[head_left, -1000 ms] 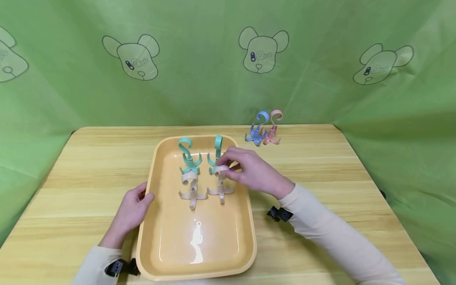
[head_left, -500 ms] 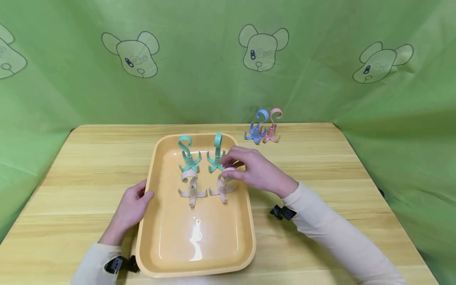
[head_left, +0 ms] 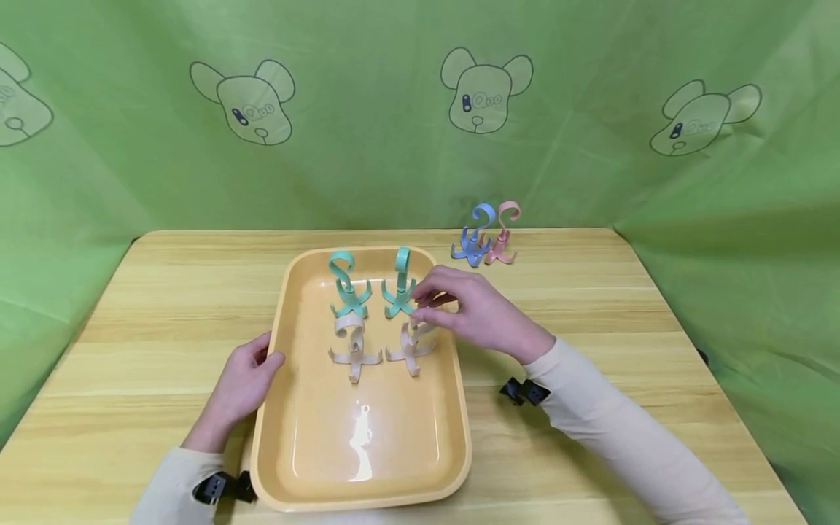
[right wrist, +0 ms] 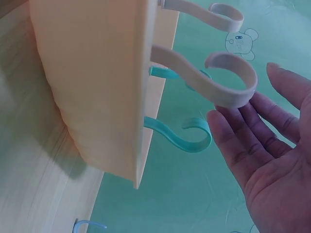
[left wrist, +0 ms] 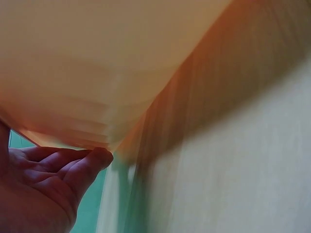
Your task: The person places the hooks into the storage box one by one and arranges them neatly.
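While your left hand rests flat on the yellow tray rim, your right hand has just released the right beige hook — fingers now loosely spread, empty — leaving it standing.

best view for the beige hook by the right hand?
Right wrist: the beige hook fills the frame, its curl against the open right hand. Head view shows it small in the tray. Left wrist view misses it.

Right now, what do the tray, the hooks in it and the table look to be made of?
Tray: glossy yellow plastic, judging by the bright glare on its floor.
Hooks: thin moulded plastic in matte beige and teal, with smooth curled strips.
Table: pale wood or wood-look laminate; grain lines show.
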Demonstrator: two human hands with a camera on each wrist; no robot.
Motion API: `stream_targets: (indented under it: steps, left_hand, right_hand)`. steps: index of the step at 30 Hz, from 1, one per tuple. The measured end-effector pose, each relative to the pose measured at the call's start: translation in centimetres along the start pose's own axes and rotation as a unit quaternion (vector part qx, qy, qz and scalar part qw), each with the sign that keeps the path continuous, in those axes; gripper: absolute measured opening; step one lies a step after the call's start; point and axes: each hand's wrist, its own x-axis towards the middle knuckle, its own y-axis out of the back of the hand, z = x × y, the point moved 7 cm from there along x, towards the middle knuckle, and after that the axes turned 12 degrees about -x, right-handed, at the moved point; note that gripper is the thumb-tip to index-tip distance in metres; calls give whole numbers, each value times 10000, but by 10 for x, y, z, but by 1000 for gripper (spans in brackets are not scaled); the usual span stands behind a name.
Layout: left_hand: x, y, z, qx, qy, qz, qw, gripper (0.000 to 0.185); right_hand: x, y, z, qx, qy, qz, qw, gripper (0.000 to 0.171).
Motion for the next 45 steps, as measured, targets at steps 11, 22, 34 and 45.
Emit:
stream_targets:
  steps: [11, 22, 34, 45]
  left_hand:
    - [1, 3, 1, 83, -38, -1, 10000, 45]
    - [-1, 3, -3, 19, 73, -37, 10000, 45]
    - [-2, 1, 1, 44, 24, -107, 9999, 42]
    - [-4, 0, -1, -5, 136, -62, 9999, 41]
  right_hand:
    - [-5, 22, 14, -94, -519, 380, 9979, 16]
    - [-13, 51, 58, 265, -1364, 1264, 9822, 22]
    - [-31, 87, 106, 328, -2335, 2191, 9468, 30]
    - [-36, 96, 138, 609, -2794, 2283, 9306, 43]
